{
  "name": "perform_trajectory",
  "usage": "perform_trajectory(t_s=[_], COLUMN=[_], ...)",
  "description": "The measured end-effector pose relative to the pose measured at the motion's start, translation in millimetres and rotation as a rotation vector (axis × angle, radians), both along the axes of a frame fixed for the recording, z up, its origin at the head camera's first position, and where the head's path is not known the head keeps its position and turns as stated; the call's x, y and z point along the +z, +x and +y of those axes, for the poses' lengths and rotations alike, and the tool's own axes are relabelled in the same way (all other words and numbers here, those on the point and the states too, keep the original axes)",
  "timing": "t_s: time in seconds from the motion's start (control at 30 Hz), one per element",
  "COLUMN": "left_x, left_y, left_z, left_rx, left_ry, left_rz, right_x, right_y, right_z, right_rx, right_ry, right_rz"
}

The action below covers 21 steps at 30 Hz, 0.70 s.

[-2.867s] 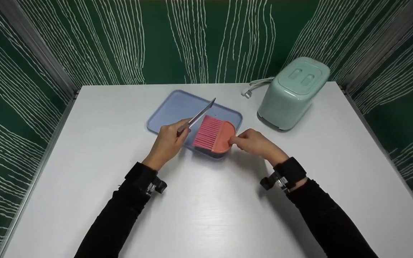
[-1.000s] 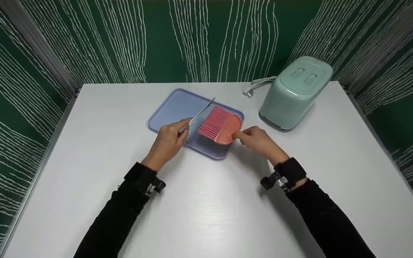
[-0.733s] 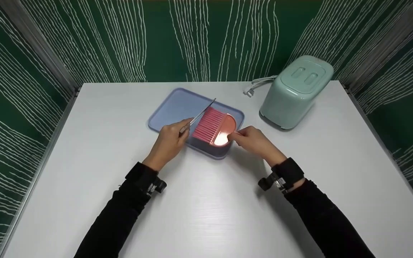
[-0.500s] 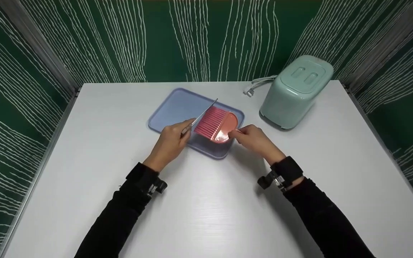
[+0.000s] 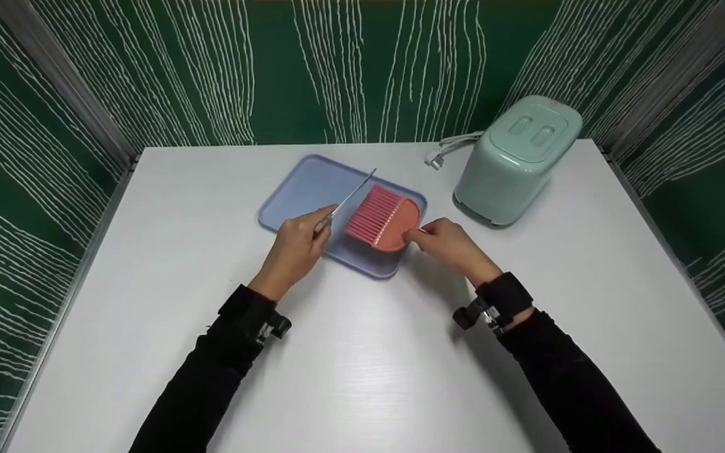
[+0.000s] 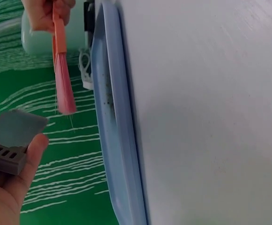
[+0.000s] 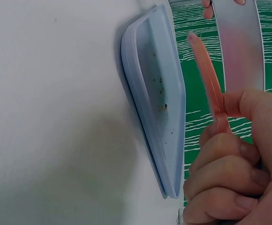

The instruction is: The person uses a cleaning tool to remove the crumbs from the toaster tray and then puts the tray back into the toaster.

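Observation:
My left hand [image 5: 296, 248] grips the slotted grey end [image 6: 4, 157] of a flat, shiny metal crumb tray [image 7: 241, 47]. That crumb tray tilts nearly edge-on above a blue serving tray [image 5: 303, 182]. Close to its right side is a brush [image 5: 394, 229] with an orange half-round handle and pink bristles [image 5: 372, 217]. My right hand [image 5: 447, 246] pinches the brush by the handle's rim, its other fingers curled in the right wrist view. The bristles look apart from the metal in the left wrist view. Dark crumbs [image 7: 161, 91] lie scattered in the blue tray.
A mint-green toaster [image 5: 513, 163] stands at the back right of the white table [image 5: 362, 352]. Its pale cord and plug [image 5: 435, 162] lie to its left, near the blue tray's corner. Green walls [image 5: 287, 75] with white lines close off the back and sides.
The brush has shifted back and forth beside the crumb tray and now sits slightly farther back and right than at first. The crumb tray has turned more edge-on. Both grips stay the same.

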State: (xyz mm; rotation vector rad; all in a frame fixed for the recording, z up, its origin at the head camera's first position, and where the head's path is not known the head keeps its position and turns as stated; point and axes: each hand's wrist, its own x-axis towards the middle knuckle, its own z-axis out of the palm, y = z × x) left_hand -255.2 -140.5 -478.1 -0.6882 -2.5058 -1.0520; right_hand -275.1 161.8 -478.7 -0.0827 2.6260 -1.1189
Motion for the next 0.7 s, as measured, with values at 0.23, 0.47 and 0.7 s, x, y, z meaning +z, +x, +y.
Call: perform_trajectory(t_s=[0.23,0.47,0.7], left_x=[-1.7,0.6,1.3], left_y=[0.5,2.1,3.3], left_z=[-3.1,3.7,7.8], left_rx=[0.021,-0.006,-0.041], left_ry=[0.016,0.014,0.019], left_rz=[-0.052,-0.036,-0.025], right_x=[4.3,4.5,0.7], right_y=[2.3,0.7,-0.7], right_z=[-6,-8,0], right_rx=[0.024,0.032,-0.002], right_ry=[0.025,0.056,0.049], right_rz=[0.025,0.045,0.013])
